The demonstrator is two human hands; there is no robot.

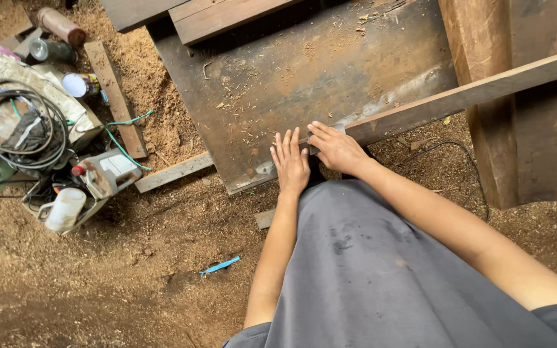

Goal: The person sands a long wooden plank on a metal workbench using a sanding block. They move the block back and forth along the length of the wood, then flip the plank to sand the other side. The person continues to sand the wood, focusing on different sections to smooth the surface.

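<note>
1. Sawdust covers the floor (pixel 130 270) nearest me, with one blue scrap (pixel 220 265) lying on it, left of my grey shirt (pixel 381 270).
2. I count two hands at work. My left hand (pixel 290 162) lies flat, fingers together and straight, on the near edge of the dark metal table (pixel 304 71); it grips nothing.
3. My right hand (pixel 336 148) is closed over the near end of one long wooden strip (pixel 465 96), which runs right and far across a thick upright post (pixel 510 129).
4. I judge the step in hand to be setting that strip's end against the table edge; the next move calls for holding it steady and square.
5. Far left lie one coil of black cable (pixel 14 122), one white jug (pixel 66 209) and two cans (pixel 80 84).
</note>
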